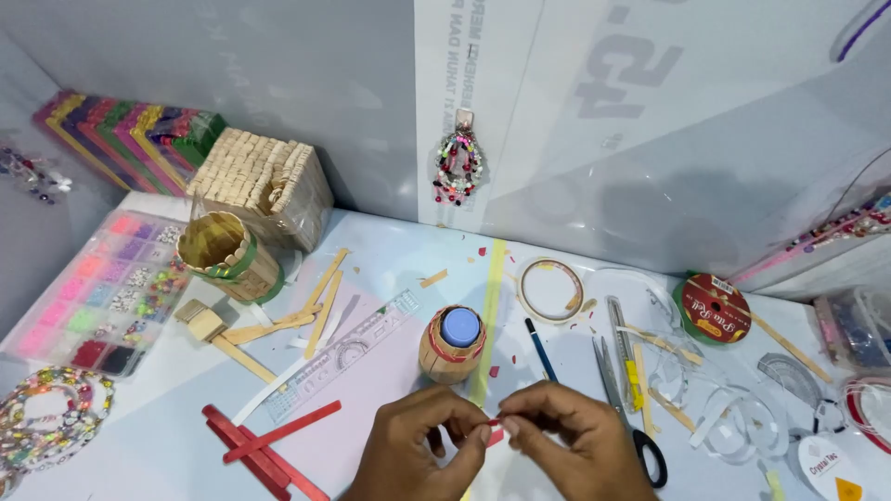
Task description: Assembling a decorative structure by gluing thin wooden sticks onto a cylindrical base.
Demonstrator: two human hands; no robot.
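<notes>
Both hands meet at the bottom middle of the head view. My left hand and my right hand pinch a small red strip between their fingertips. Just beyond them stands a small bottle clad in wooden sticks, with a blue cap and a red band around its top. A yellow-green strip lies on the table beside the bottle and runs toward my hands.
Red sticks lie at the lower left, near a clear ruler and loose wooden sticks. Scissors, a pen, tape rolls and a ribbon spool sit to the right. A bead box and stick-built holders stand on the left.
</notes>
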